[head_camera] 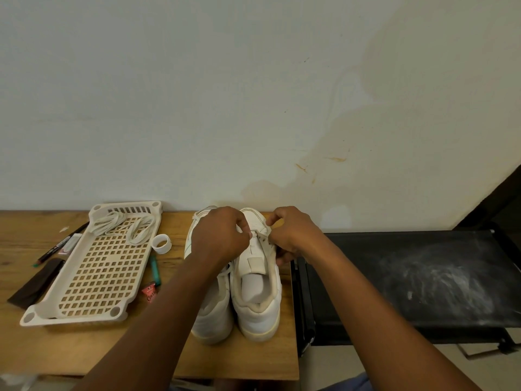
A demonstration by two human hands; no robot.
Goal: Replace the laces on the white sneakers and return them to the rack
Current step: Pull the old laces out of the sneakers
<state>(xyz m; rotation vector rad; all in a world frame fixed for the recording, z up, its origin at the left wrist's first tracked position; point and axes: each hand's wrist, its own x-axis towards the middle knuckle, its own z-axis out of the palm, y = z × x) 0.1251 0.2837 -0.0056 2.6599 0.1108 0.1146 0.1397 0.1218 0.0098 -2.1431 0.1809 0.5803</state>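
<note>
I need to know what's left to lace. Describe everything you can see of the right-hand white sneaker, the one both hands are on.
The right-hand sneaker is white, leather-like, with a cream sole and padded collar. It stands upright on the wooden table, heel toward the camera, pressed against its mate. The tongue lies flat and bare, with no lace visible across it. The left hand and right hand pinch at the eyelet area near the toe; what they pinch is too small to tell.

Two white sneakers (255, 292); two hands (218, 235); one perforated tray (93, 275) holding two loose laces (112, 221); one tape roll (161, 244); one green lighter (155, 270); one black rack (408, 280); one wooden table (84, 351).
</note>
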